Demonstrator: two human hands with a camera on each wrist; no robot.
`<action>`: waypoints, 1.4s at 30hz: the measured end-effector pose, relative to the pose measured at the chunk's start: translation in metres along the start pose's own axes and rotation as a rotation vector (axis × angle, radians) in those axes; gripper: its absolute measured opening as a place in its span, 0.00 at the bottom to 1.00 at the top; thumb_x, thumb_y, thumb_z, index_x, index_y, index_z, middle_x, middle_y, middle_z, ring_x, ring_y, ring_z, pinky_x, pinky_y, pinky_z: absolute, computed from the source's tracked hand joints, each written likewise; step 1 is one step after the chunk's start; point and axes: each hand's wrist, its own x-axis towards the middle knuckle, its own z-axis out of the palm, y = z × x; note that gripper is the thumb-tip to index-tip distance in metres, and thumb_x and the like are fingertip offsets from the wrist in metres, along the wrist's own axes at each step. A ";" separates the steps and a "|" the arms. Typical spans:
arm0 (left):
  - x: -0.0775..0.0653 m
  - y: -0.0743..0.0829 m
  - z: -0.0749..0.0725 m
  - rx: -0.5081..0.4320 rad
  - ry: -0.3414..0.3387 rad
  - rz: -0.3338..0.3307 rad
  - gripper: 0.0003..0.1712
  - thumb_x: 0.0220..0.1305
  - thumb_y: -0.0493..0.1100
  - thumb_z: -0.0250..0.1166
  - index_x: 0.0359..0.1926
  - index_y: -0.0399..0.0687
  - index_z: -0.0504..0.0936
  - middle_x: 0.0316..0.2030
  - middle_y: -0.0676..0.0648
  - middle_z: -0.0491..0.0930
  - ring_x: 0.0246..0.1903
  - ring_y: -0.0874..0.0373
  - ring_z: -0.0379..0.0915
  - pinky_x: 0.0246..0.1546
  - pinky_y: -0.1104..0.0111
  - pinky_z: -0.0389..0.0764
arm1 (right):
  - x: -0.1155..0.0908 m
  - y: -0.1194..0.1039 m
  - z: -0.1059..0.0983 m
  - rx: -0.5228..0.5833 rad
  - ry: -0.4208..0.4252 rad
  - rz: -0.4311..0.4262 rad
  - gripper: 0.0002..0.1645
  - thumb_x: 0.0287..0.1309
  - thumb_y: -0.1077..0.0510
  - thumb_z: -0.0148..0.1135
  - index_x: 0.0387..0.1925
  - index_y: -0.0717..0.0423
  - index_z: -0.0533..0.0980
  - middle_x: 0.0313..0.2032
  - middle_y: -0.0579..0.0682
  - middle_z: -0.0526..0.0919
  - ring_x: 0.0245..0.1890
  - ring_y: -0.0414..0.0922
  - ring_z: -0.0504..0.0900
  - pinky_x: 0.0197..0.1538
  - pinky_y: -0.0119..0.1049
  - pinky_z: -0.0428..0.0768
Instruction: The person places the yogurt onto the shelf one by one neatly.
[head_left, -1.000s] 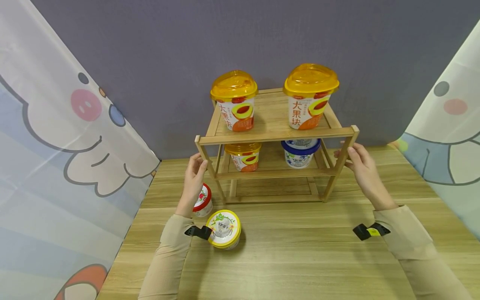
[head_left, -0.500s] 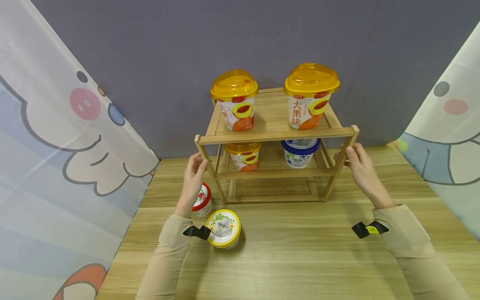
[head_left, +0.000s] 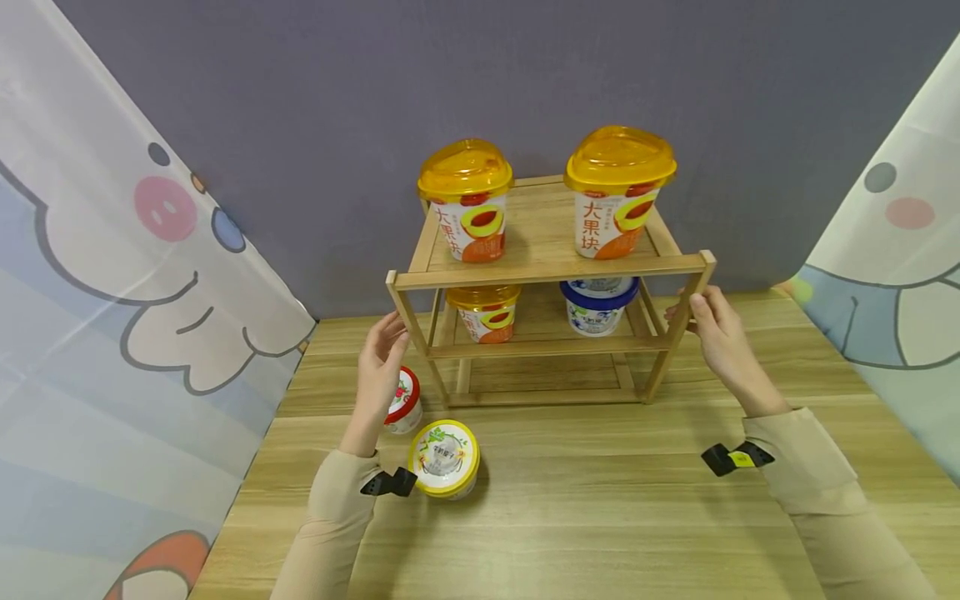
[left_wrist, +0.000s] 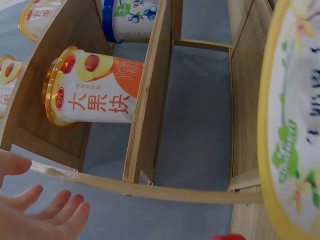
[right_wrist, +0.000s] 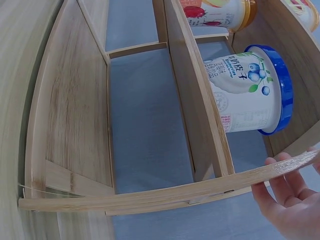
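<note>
A three-tier wooden rack [head_left: 547, 273] stands between both hands. My left hand [head_left: 378, 367] is beside the rack's left front post; in the left wrist view its relaxed fingers [left_wrist: 59, 206] are spread, apart from the wood. My right hand [head_left: 723, 346] holds the right front post, its fingers [right_wrist: 285, 187] bent around the wood. Two fruit yogurt cups with orange domed lids, a left one [head_left: 480, 229] and a right one [head_left: 617, 225], stand on the top tier. On the middle tier are another orange-lidded cup [head_left: 489, 323] and a blue-lidded blueberry cup [head_left: 594, 319].
A yellow-lidded tub [head_left: 444, 458] stands on the wooden table [head_left: 585, 508] in front of the rack's left side. Behind it, a red-lidded tub [head_left: 405, 408] is partly hidden by my left hand. Cartoon-print curtains [head_left: 150, 350] flank the table, with a grey wall behind.
My left hand has eased off the left post, moving slightly left and down with its fingers loosening. The right hand stays on its post. Rack and cups have not visibly moved.
</note>
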 end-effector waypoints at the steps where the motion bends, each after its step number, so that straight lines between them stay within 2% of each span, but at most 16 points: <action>1: -0.002 0.000 -0.001 0.003 0.023 0.012 0.22 0.66 0.37 0.49 0.60 0.38 0.61 0.54 0.38 0.67 0.53 0.49 0.63 0.54 0.62 0.63 | 0.000 0.000 0.000 -0.006 0.001 0.001 0.13 0.68 0.54 0.32 0.45 0.50 0.64 0.34 0.41 0.74 0.36 0.31 0.74 0.40 0.18 0.71; 4: -0.011 0.005 -0.003 0.031 0.081 0.042 0.19 0.65 0.35 0.49 0.56 0.35 0.64 0.51 0.37 0.69 0.50 0.49 0.66 0.50 0.70 0.67 | 0.000 0.000 0.002 -0.012 0.002 0.004 0.14 0.68 0.54 0.32 0.46 0.51 0.65 0.33 0.41 0.74 0.36 0.31 0.74 0.39 0.18 0.71; 6: -0.017 0.011 -0.004 0.049 0.092 0.061 0.17 0.64 0.32 0.49 0.54 0.31 0.66 0.50 0.36 0.70 0.48 0.49 0.67 0.47 0.76 0.67 | 0.001 0.000 0.002 -0.012 0.002 0.004 0.14 0.68 0.54 0.32 0.46 0.50 0.65 0.33 0.42 0.74 0.35 0.32 0.74 0.40 0.18 0.71; 10: -0.030 0.016 -0.006 0.108 0.056 0.080 0.14 0.63 0.29 0.49 0.49 0.28 0.69 0.48 0.34 0.71 0.46 0.55 0.68 0.45 0.80 0.67 | 0.001 0.000 0.003 0.000 0.000 0.002 0.14 0.68 0.55 0.33 0.46 0.52 0.65 0.34 0.46 0.73 0.36 0.33 0.74 0.40 0.20 0.71; 12: -0.036 0.010 -0.007 0.161 0.012 0.121 0.13 0.62 0.30 0.51 0.47 0.30 0.72 0.46 0.36 0.73 0.44 0.57 0.69 0.44 0.81 0.67 | 0.001 0.000 0.004 0.005 0.003 0.000 0.13 0.68 0.55 0.33 0.46 0.52 0.64 0.35 0.47 0.73 0.36 0.33 0.74 0.40 0.20 0.72; 14: -0.043 0.007 -0.007 0.238 -0.049 0.188 0.12 0.61 0.30 0.53 0.46 0.33 0.74 0.44 0.38 0.74 0.43 0.57 0.69 0.44 0.79 0.68 | 0.001 0.001 0.004 0.011 0.009 -0.002 0.13 0.68 0.55 0.33 0.45 0.52 0.64 0.34 0.48 0.74 0.36 0.33 0.75 0.40 0.21 0.72; 17: -0.052 0.001 -0.007 0.344 -0.143 0.355 0.11 0.58 0.30 0.57 0.43 0.38 0.76 0.40 0.42 0.76 0.41 0.55 0.71 0.42 0.72 0.72 | 0.001 0.003 0.004 0.018 0.021 -0.002 0.13 0.68 0.54 0.33 0.45 0.51 0.65 0.33 0.47 0.74 0.36 0.33 0.75 0.40 0.21 0.72; 20: -0.059 -0.002 -0.006 0.436 -0.228 0.500 0.13 0.54 0.29 0.60 0.42 0.40 0.76 0.39 0.45 0.76 0.41 0.56 0.72 0.40 0.64 0.74 | 0.001 0.004 0.004 0.015 0.031 -0.003 0.15 0.67 0.54 0.33 0.46 0.55 0.65 0.33 0.47 0.75 0.35 0.33 0.75 0.40 0.21 0.72; 23: -0.065 -0.006 -0.005 0.508 -0.293 0.569 0.14 0.53 0.30 0.62 0.42 0.42 0.76 0.40 0.48 0.76 0.43 0.57 0.71 0.41 0.63 0.74 | 0.001 0.004 0.004 0.005 0.029 -0.002 0.17 0.68 0.54 0.33 0.47 0.60 0.65 0.34 0.48 0.74 0.35 0.32 0.75 0.39 0.20 0.72; 27: -0.073 -0.013 -0.002 0.596 -0.357 0.558 0.14 0.52 0.34 0.64 0.42 0.44 0.76 0.42 0.50 0.74 0.46 0.56 0.70 0.44 0.63 0.73 | 0.000 0.003 0.003 -0.003 0.020 0.007 0.16 0.68 0.54 0.33 0.47 0.58 0.65 0.35 0.47 0.73 0.35 0.32 0.75 0.39 0.19 0.71; 31: -0.081 -0.020 -0.001 0.689 -0.400 0.525 0.16 0.51 0.38 0.66 0.43 0.44 0.77 0.44 0.48 0.72 0.46 0.54 0.69 0.44 0.59 0.73 | 0.000 0.002 0.002 -0.006 0.018 0.015 0.15 0.68 0.55 0.33 0.47 0.56 0.65 0.36 0.47 0.72 0.35 0.33 0.75 0.40 0.20 0.70; 35: -0.086 -0.026 0.000 0.751 -0.438 0.491 0.18 0.51 0.42 0.66 0.45 0.45 0.77 0.47 0.45 0.71 0.49 0.49 0.68 0.46 0.54 0.70 | 0.000 0.002 0.002 -0.009 0.018 0.017 0.16 0.68 0.55 0.33 0.47 0.59 0.64 0.35 0.46 0.73 0.36 0.34 0.75 0.40 0.20 0.70; 42: -0.091 -0.032 0.000 0.852 -0.521 0.405 0.30 0.50 0.52 0.65 0.54 0.50 0.72 0.53 0.42 0.67 0.52 0.44 0.65 0.46 0.50 0.69 | 0.000 0.001 0.000 -0.003 0.016 0.016 0.11 0.68 0.54 0.33 0.43 0.48 0.64 0.33 0.43 0.75 0.36 0.33 0.75 0.40 0.20 0.70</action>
